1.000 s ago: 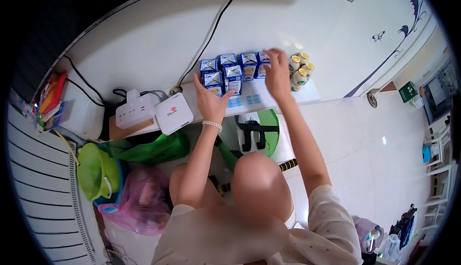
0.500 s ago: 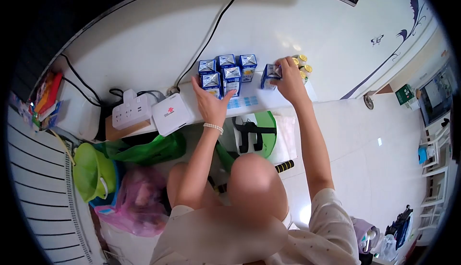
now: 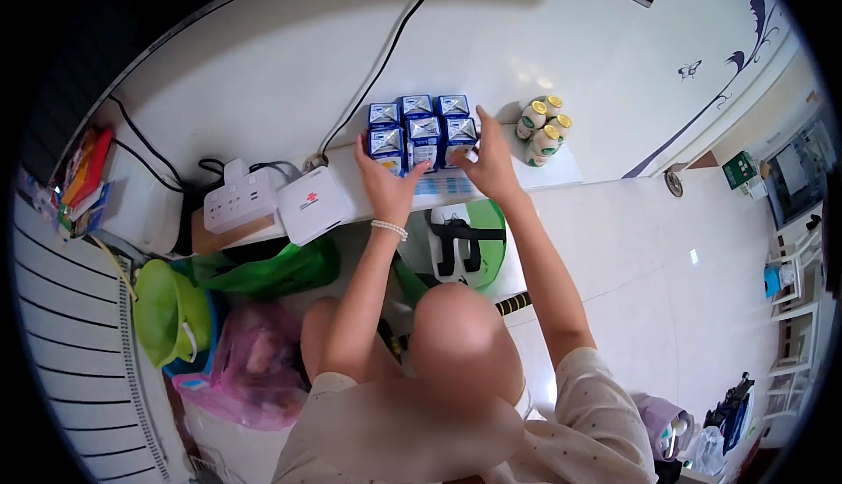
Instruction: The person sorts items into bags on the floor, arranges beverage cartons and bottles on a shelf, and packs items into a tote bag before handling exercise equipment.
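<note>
Several blue milk cartons with silver tops (image 3: 423,131) stand upright in two close rows on the white shelf. At the left side of the group is my left hand (image 3: 386,188), fingers spread along the front left carton (image 3: 386,146) and thumb across the front. My right hand (image 3: 491,164) is at the right side, its thumb in front of the front right carton (image 3: 459,131) and its fingers raised beside it. Both hands have their fingers apart, bracketing the cartons. Whether each fingertip presses on a carton is hard to tell.
Several small gold-capped bottles (image 3: 545,138) cluster right of the cartons. Left on the shelf (image 3: 548,173) are a white router box (image 3: 313,207) and a power strip (image 3: 239,205). Below are a green-and-white item with black straps (image 3: 469,243), a green bucket (image 3: 171,313) and a pink bag (image 3: 254,366).
My right hand has moved left with a milk carton and set it at the front right of the group. Its fingers have spread. The bottles are now uncovered. My left hand has hardly moved.
</note>
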`<state>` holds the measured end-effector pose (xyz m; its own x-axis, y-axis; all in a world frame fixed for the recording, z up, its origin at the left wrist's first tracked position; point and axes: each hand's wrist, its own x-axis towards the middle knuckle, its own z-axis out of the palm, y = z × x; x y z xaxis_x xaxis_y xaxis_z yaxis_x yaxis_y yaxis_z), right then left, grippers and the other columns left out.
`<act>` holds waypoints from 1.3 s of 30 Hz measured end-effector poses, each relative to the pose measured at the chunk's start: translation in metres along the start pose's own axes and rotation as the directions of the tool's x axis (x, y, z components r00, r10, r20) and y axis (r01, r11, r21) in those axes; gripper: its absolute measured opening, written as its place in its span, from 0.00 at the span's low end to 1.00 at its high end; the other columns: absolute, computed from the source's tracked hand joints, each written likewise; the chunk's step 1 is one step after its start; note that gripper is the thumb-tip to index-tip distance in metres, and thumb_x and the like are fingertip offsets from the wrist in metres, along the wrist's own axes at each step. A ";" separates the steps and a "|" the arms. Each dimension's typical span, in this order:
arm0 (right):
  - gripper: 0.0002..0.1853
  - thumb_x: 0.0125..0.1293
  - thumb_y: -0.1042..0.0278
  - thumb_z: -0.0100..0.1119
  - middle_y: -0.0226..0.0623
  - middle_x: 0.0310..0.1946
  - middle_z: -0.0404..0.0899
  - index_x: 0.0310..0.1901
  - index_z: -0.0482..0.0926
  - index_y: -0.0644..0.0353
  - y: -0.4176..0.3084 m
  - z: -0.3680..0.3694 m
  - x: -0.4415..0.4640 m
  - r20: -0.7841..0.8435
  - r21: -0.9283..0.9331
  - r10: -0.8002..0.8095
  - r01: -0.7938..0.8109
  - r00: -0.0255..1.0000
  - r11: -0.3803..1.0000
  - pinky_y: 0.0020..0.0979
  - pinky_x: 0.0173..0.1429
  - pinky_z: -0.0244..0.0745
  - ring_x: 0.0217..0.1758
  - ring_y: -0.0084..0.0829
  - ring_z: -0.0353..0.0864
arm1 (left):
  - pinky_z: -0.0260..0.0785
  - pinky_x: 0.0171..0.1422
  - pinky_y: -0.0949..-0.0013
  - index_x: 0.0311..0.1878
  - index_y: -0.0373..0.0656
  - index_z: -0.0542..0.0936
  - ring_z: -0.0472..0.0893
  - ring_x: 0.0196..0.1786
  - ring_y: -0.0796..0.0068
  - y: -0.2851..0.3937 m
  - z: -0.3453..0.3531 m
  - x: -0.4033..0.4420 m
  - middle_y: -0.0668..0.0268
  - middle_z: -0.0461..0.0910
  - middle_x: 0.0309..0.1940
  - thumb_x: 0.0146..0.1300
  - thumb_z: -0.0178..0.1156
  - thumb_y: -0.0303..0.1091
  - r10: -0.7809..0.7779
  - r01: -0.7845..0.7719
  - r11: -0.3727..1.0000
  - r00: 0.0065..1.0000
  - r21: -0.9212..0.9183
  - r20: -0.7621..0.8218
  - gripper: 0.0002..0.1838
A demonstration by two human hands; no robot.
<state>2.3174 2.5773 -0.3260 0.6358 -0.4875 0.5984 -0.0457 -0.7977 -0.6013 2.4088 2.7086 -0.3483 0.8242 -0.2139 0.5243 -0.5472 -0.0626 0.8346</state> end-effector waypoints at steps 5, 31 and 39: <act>0.37 0.49 0.75 0.63 0.41 0.37 0.75 0.60 0.54 0.65 0.011 0.018 -0.007 0.086 0.280 0.146 -0.164 0.986 0.946 0.27 0.43 0.71 0.39 0.25 0.75 | 0.58 0.60 0.63 0.57 0.32 0.56 0.65 0.56 0.54 -0.003 0.000 0.004 0.49 0.63 0.53 0.27 0.74 0.31 0.006 -0.006 0.998 1.000 0.057 0.008 0.51; 0.64 0.28 0.79 0.73 0.45 0.58 0.54 0.63 0.33 0.64 0.107 -0.100 0.002 0.164 0.478 0.336 -0.372 0.928 0.795 0.35 0.64 0.54 0.61 0.38 0.56 | 0.49 0.67 0.60 0.62 0.33 0.48 0.55 0.64 0.57 0.001 -0.043 -0.022 0.51 0.50 0.62 0.29 0.74 0.32 0.087 -0.099 0.993 0.977 0.056 0.192 0.57; 0.59 0.28 0.80 0.74 0.43 0.56 0.57 0.61 0.42 0.60 0.076 -0.062 -0.001 0.225 0.517 0.229 -0.315 0.947 0.796 0.35 0.61 0.60 0.59 0.36 0.60 | 0.45 0.68 0.59 0.63 0.35 0.46 0.51 0.66 0.54 -0.021 -0.053 -0.021 0.51 0.47 0.64 0.34 0.72 0.35 0.240 -0.326 0.910 0.918 0.255 0.316 0.56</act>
<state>2.2654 2.4954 -0.3391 0.7650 -0.5644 0.3102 0.1617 -0.2979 -0.9408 2.4101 2.7663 -0.3677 0.5793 -0.5194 0.6282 -0.8038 -0.2359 0.5462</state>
